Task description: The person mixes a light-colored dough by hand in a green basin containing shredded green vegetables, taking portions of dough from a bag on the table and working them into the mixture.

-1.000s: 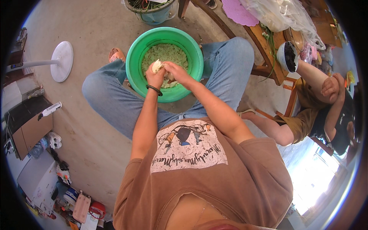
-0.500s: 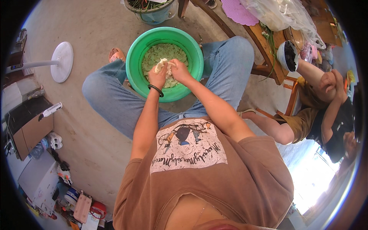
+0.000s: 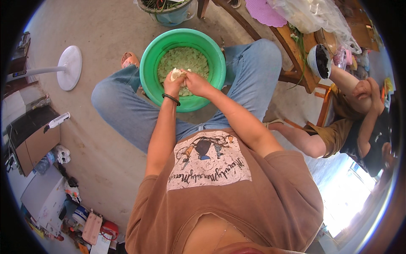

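Between my knees stands a round green plastic tub (image 3: pixel 146 72), its bottom covered with small pale, whitish-green pieces (image 3: pixel 182 59). Over its near side, my left hand (image 3: pixel 172 87) is closed around a whitish lump (image 3: pixel 176 74) whose kind I cannot make out. My right hand (image 3: pixel 198 84) meets it, fingers pinched together at the lump's right side. A bit of white shows above the right fingertips. The fingers partly cover what they grip. A dark band circles my left wrist.
Beyond the tub sits a bucket (image 3: pixel 171 17) with green stalks. To the right, a wooden table (image 3: pixel 302 63) carries plastic bags and a bowl (image 3: pixel 318 61) with dark contents; another person (image 3: pixel 359 122) sits beside it. A white round-based stand (image 3: pixel 69 67) is at left.
My hands have drawn closer together around the whitish lump, and the right fingers have shifted slightly lower. The tub stays in place.
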Tool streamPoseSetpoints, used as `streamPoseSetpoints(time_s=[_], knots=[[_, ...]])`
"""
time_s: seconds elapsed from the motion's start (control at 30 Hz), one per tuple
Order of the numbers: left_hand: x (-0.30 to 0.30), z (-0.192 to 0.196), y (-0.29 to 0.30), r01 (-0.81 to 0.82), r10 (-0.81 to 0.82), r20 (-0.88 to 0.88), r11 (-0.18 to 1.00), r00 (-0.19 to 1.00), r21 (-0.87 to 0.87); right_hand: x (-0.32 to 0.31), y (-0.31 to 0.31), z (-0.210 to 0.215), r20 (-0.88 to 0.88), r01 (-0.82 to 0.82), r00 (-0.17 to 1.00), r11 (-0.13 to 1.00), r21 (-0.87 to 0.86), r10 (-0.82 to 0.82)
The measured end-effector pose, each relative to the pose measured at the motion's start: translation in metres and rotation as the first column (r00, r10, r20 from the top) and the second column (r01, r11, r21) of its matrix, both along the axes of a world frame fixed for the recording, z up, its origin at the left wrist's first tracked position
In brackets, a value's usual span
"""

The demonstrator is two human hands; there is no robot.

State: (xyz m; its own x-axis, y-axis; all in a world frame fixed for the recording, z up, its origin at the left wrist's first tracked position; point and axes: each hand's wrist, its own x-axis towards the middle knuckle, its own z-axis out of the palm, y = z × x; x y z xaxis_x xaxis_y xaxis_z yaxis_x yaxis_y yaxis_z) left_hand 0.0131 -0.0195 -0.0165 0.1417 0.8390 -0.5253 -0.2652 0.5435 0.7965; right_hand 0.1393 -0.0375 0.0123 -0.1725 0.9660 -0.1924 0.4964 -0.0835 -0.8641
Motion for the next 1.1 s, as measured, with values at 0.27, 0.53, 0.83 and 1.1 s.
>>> streamPoseSetpoints(time_s=[0.27, 0.53, 0.83, 1.1], knots=[[0.009, 0.002, -0.002, 0.006, -0.012, -0.173, 0.999, 0.985, -0.036, 0.002, -0.003, -0.017, 0.52, -0.101, 0.853, 0.968, 0.232, -0.036], [0.013, 0.008, -0.001, 0.038, -0.047, -0.146, 0.997, 0.988, -0.061, 0.012, 0.004, -0.034, -0.062, 0.343, 0.936, 0.938, -0.061, -0.346], [0.018, 0.018, 0.0, 0.283, -0.27, -0.096, 0.944, 0.958, 0.168, 0.031, 0.008, -0.035, -0.561, -0.042, 0.614, 0.687, -0.725, -0.555], [0.004, -0.002, 0.003, 0.083, -0.075, -0.102, 0.994, 0.992, 0.069, 0.028, 0.008, -0.02, -0.447, 0.034, 0.876, 0.949, -0.313, -0.178]])
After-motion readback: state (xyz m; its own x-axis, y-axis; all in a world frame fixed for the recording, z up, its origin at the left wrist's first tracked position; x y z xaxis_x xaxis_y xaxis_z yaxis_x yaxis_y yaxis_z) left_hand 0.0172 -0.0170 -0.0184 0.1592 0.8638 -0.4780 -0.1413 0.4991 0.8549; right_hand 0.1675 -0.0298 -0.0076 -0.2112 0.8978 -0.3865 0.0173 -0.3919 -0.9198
